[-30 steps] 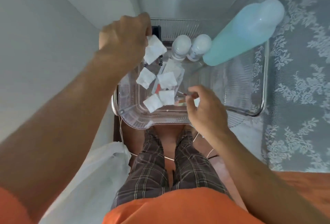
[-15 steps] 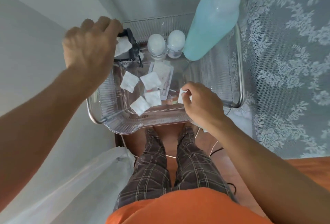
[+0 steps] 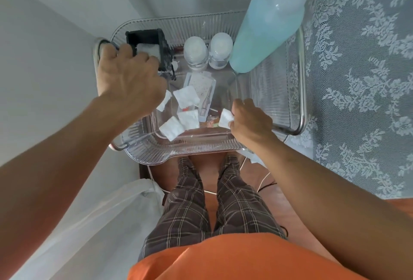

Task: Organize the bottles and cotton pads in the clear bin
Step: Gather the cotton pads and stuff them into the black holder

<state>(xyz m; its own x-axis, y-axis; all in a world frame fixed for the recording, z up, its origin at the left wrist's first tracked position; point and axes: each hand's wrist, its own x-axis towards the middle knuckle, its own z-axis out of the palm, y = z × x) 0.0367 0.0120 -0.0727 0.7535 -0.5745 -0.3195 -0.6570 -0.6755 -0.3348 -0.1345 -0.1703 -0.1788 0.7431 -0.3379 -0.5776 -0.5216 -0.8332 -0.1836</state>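
Where walls meet: ribbed clear bin (image 3: 178,152).

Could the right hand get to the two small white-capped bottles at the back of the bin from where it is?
Probably yes. The right hand already pinches a cotton pad, so it would be occupied, but the bin's open middle toward the small bottles looks unobstructed.

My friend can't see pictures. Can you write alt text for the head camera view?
Looking down, a left hand puts a pad into a black holder inside a clear bin, and the right hand pinches another pad. Loose pads, two small bottles and a tall blue bottle sit inside.
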